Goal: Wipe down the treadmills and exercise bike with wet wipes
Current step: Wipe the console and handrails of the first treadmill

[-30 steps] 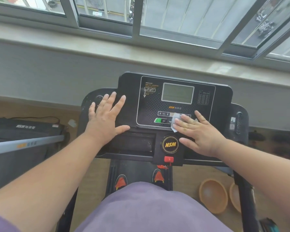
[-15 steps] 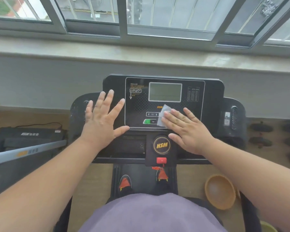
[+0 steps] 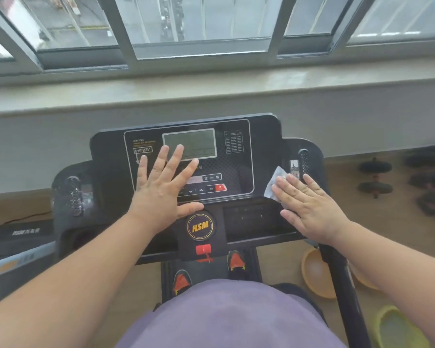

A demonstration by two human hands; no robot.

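Observation:
A black treadmill console (image 3: pixel 264 156) with a grey screen (image 3: pixel 199 141) and a round yellow HSM badge (image 3: pixel 200 226) stands in front of me below a window. My left hand (image 3: pixel 161 192) lies flat with fingers spread on the left half of the control panel, holding nothing. My right hand (image 3: pixel 309 204) presses a white wet wipe (image 3: pixel 274 183) flat against the console's right side, beside the panel's edge. Most of the wipe is hidden under my fingers.
A second folded treadmill (image 3: pixel 18 244) lies at the left. Black dumbbells (image 3: pixel 374 179) sit on the floor at the right. Orange bowls (image 3: pixel 317 275) and a yellow one (image 3: pixel 397 327) lie beside the right handrail (image 3: pixel 342 285). A window sill (image 3: pixel 211 86) runs behind the console.
My right hand has slid the wipe from the middle buttons to the console's right side. My left hand has moved right, from the console's left part onto the control panel.

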